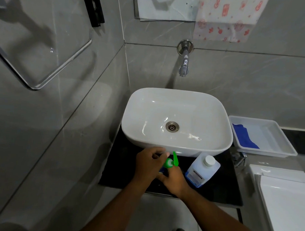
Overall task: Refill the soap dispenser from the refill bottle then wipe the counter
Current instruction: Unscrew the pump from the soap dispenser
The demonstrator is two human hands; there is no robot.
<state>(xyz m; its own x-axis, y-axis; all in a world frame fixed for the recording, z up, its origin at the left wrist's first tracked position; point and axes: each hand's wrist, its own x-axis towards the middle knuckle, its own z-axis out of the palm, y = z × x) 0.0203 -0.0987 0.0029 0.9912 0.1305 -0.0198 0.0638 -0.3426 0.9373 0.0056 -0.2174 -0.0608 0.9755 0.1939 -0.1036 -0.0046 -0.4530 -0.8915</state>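
The white basin (177,120) sits on the dark bench (220,190), with a white tray (285,138) holding a blue cloth (243,136) at its 3 o'clock. At the basin's 6 o'clock stands the refill bottle (202,170), a pale, squarish plastic jug with a white cap; its label is too small to read, and no brand can be made out. It looks fairly full, so probably weighty and smooth; gripping its flat sides should serve best. At its 9 o'clock stands the soap dispenser (168,165): the right hand (173,179) is wrapped round its body, while the left hand (151,162) pinches the green pump collar, likely to unscrew it. The dispenser looks light and rigid, perhaps slippery with soap.
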